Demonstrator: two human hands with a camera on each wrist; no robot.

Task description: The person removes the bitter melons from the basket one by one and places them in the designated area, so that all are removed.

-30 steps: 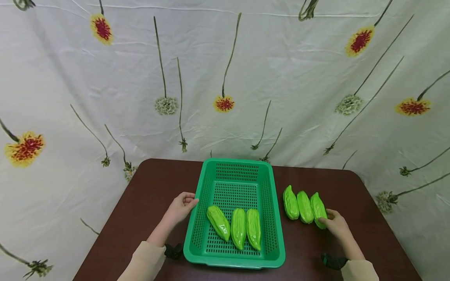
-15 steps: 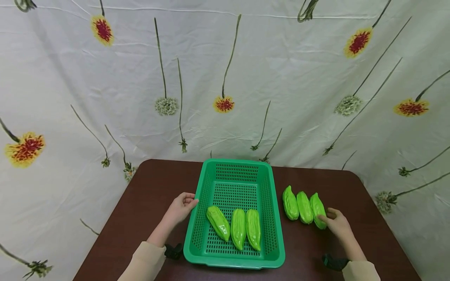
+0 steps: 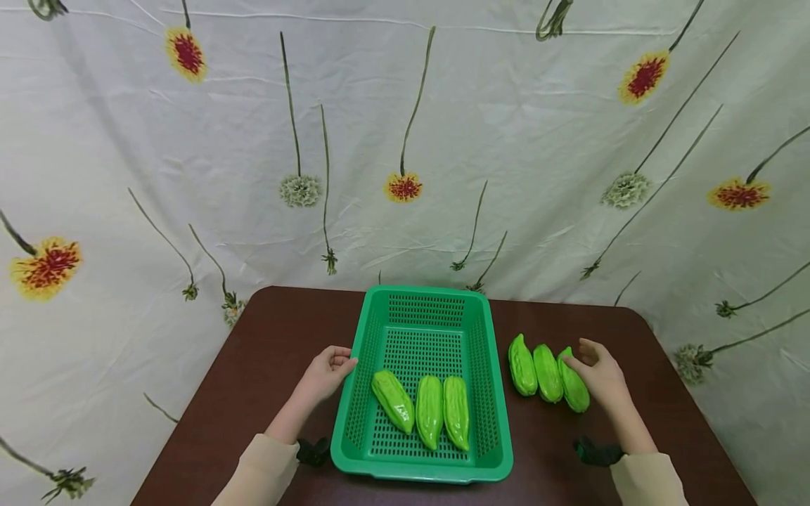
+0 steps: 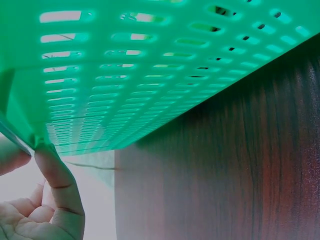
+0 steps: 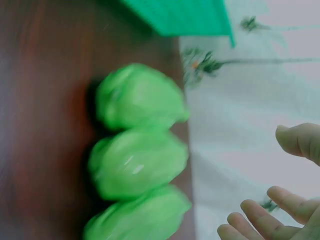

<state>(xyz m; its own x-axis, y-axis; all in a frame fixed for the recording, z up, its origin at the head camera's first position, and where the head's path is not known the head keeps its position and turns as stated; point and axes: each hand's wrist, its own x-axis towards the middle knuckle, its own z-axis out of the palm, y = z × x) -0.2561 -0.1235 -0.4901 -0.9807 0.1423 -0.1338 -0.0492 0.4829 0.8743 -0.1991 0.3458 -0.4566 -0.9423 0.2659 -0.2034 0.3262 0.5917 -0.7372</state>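
Observation:
My left hand (image 3: 324,372) pinches the left rim of a green plastic basket (image 3: 500,414); in the left wrist view its thumb and forefinger (image 4: 59,180) meet at the rim. Inside the basket lie three bright green bitter gourds, one tilted (image 3: 394,400) and two side by side (image 3: 430,411). To its right, three more bitter gourds stand in a row: the left (image 3: 522,365), the middle (image 3: 548,374) and the right one (image 3: 574,383). Over the right one's upper end hovers my right hand (image 3: 602,376), thumb and fingers spread, holding nothing. The right wrist view shows it apart from the gourds.
Everything rests on a dark brown wooden table (image 3: 285,337) with rounded far corners. Behind it hangs a pale cloth (image 3: 380,105) printed with flowers. A dark wrist camera (image 3: 313,452) sits under the left wrist, another (image 3: 598,452) by the right.
My right hand has left the lower end of the rightmost bitter gourd and moved up and away, its fingers spreading. My left hand and the basket have stayed in place.

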